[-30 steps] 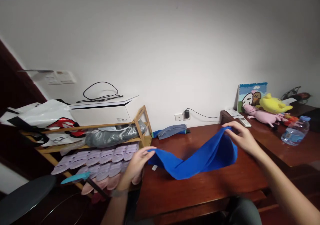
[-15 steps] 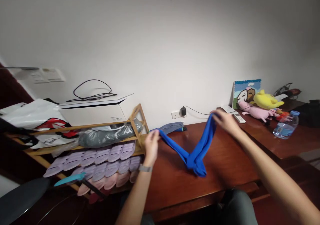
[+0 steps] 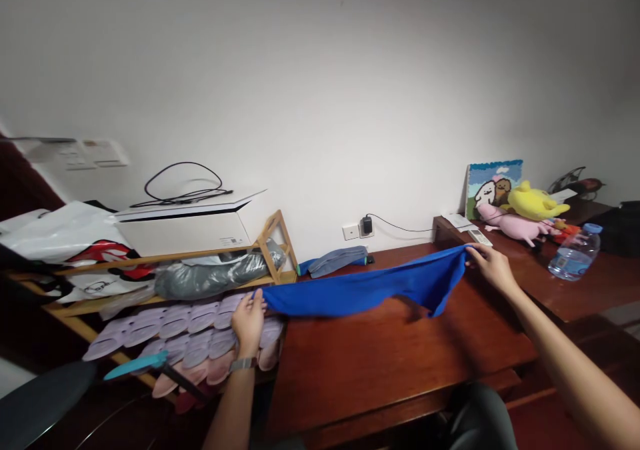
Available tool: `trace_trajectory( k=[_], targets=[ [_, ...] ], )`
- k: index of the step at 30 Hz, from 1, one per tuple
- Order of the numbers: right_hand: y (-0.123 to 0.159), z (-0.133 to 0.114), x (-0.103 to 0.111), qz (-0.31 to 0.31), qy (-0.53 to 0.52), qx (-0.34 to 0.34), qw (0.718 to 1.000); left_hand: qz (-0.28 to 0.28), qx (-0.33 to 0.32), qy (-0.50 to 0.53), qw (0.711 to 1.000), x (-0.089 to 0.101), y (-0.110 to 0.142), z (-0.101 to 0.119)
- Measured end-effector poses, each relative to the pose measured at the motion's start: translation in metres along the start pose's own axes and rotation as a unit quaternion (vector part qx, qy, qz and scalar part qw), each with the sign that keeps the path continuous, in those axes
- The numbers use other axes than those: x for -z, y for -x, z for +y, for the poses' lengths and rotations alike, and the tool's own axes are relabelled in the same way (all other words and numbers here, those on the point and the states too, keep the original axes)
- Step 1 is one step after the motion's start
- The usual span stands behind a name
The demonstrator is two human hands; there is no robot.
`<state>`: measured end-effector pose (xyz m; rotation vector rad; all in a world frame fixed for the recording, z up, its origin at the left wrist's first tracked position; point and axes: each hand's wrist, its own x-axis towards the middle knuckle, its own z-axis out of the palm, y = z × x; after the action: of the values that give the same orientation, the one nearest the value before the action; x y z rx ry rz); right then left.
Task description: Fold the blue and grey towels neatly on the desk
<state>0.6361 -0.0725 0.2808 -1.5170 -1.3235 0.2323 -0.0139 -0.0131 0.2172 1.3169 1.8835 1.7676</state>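
Observation:
A length of blue cloth [image 3: 345, 295] stretches between my two hands above the brown wooden table [image 3: 350, 370]. My left hand [image 3: 249, 320] pinches its left end, in front of the slipper rack. At the other end, my right hand [image 3: 490, 265] grips a corner between thumb and fingers, over the table's right side. The cloth's upper edge is pulled fairly straight, and a flap droops near my right hand. Whether it is a towel or a garment I cannot make out. Behind it, a folded grey-blue cloth [image 3: 340, 260] lies against the wall.
On the left stands a wooden rack [image 3: 275, 247] with several lilac slippers [image 3: 165, 320] and a white box [image 3: 190, 230]. Plush toys [image 3: 535, 201], a water bottle [image 3: 575, 253] and a remote control [image 3: 480, 237] sit at the right. A black plug [image 3: 367, 224] is in the wall socket.
My hands have moved apart, left hand to the left and down, right hand to the right and slightly down. The blue cloth went from a bunched, sagging V to a spread, stretched strip.

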Motion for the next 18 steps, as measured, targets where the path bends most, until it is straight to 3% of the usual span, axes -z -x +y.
trace_trajectory(
  k=[3,7,14,18],
  targets=[
    [-0.011,0.004,0.013,-0.017,0.029,0.016,0.999,-0.016,0.013,-0.009,1.000,0.011,-0.016,-0.004],
    [-0.021,0.010,0.021,-0.021,0.057,0.035,0.998,-0.025,-0.003,-0.064,0.998,0.012,-0.027,0.012],
    [-0.059,0.015,0.026,-0.036,0.075,0.026,0.996,-0.088,0.005,-0.022,0.996,-0.011,-0.056,0.049],
    [-0.077,0.010,0.032,-0.018,0.070,0.045,0.996,-0.096,0.019,0.035,0.995,-0.024,-0.070,0.064]
  ],
)
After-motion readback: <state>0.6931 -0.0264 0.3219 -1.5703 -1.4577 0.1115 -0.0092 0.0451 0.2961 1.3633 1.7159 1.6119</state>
